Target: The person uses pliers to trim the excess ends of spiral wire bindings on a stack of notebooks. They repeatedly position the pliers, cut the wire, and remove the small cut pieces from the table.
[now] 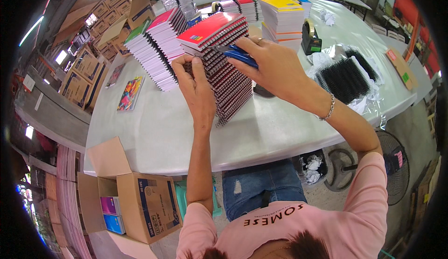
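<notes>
Our two forearms reach up from the lower edge and out over the white-covered table (163,137), the left nearly straight up and the right slanting inward from a bent elbow. Between our hands stands a tall pile of red-covered spiral notebooks (229,81), near the middle of the table, its bound edges turned toward us. Our left hand (199,91) is raised at the pile's left side, fingers bent and thumb tip up near the index finger, by the upper coils; we cannot tell whether it pinches a wire end. Our right hand (280,67) comes in from the right, palm turned down and back of the hand up, thumb and fingers closed around blue-handled pliers (241,56), their nose pointing left at the upper coils. A chain bracelet (330,107) circles that wrist. Left of the pile stand more spiral notebooks (151,56); to the right are a tape dispenser (310,38) and a heap of loose black binding coils (343,79).
</notes>
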Demonstrator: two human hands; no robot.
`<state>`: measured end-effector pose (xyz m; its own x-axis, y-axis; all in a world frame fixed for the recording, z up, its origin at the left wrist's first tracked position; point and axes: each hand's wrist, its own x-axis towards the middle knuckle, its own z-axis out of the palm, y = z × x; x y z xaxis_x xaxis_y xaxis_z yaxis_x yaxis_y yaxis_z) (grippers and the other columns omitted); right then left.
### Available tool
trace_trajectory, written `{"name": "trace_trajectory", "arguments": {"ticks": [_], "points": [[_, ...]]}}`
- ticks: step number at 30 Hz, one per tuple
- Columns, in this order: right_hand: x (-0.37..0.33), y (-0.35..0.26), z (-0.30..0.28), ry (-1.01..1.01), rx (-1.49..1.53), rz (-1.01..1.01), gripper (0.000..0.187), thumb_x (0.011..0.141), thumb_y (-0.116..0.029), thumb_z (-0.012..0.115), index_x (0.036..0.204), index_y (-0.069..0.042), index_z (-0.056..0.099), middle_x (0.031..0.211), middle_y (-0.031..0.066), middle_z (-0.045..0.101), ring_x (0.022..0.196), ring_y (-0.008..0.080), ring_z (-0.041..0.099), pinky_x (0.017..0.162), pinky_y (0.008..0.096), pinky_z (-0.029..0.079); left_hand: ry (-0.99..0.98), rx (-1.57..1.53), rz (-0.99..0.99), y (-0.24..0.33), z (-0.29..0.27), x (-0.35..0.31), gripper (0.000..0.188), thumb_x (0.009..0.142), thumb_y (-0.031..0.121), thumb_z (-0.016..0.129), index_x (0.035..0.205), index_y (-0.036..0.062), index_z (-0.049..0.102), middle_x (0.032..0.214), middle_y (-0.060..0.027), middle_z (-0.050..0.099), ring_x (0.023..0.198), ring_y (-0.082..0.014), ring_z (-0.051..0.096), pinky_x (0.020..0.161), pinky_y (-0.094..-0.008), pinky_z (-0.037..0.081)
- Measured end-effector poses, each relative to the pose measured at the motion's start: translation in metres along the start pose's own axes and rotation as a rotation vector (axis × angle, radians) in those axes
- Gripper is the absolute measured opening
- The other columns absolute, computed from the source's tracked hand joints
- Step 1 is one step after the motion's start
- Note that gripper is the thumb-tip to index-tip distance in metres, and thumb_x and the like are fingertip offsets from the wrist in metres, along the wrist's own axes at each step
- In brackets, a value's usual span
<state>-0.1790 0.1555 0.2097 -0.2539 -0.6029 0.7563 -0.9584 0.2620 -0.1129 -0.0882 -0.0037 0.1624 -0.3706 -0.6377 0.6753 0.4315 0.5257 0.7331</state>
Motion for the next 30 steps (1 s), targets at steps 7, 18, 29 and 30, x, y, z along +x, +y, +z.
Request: {"name": "trace_trajectory", "arguments": {"ticks": [7, 18, 29, 30], "points": [[-0.010, 0.003, 0.002, 0.048, -0.083, -0.040, 0.045, 0.094, -0.045, 0.068, 0.119, -0.008, 0.065, 0.117, 0.0203, 0.065, 0.107, 0.0376, 0.062, 0.092, 0.0484, 0.045, 0.020, -0.224, -0.178, -0.003, -0.006, 0.000, 0.023, 0.108, 0.028, 0.047, 0.116, 0.0069, 0.051, 0.094, -0.0001, 0.045, 0.083, -0.0089, 0.042, 0.076, -0.0251, 0.038], [-0.009, 0.000, 0.011, 0.055, -0.094, -0.061, 0.044, 0.093, -0.044, 0.069, 0.118, -0.009, 0.065, 0.113, 0.0195, 0.065, 0.105, 0.0363, 0.061, 0.088, 0.0483, 0.048, -0.086, -0.094, -0.046, 0.005, -0.004, -0.011, 0.026, 0.107, 0.026, 0.054, 0.123, 0.0054, 0.053, 0.109, -0.0026, 0.051, 0.097, -0.0106, 0.047, 0.090, -0.0267, 0.039], [0.001, 0.001, 0.008, -0.075, -0.022, -0.062, 0.037, 0.092, -0.042, 0.070, 0.106, -0.007, 0.063, 0.093, 0.0136, 0.067, 0.091, 0.0320, 0.068, 0.079, 0.0438, 0.053, -0.057, -0.031, -0.026, 0.002, -0.002, -0.012, 0.022, 0.107, 0.022, 0.057, 0.118, 0.0029, 0.052, 0.107, -0.0048, 0.053, 0.100, -0.0126, 0.050, 0.094, -0.0270, 0.040], [0.001, 0.002, 0.009, -0.079, -0.029, -0.066, 0.037, 0.092, -0.042, 0.070, 0.105, -0.007, 0.063, 0.091, 0.0133, 0.067, 0.088, 0.0319, 0.069, 0.077, 0.0436, 0.054, -0.055, -0.022, -0.016, 0.002, -0.001, -0.012, 0.022, 0.107, 0.022, 0.057, 0.118, 0.0027, 0.052, 0.107, -0.0049, 0.053, 0.100, -0.0127, 0.050, 0.094, -0.0272, 0.040]]}}
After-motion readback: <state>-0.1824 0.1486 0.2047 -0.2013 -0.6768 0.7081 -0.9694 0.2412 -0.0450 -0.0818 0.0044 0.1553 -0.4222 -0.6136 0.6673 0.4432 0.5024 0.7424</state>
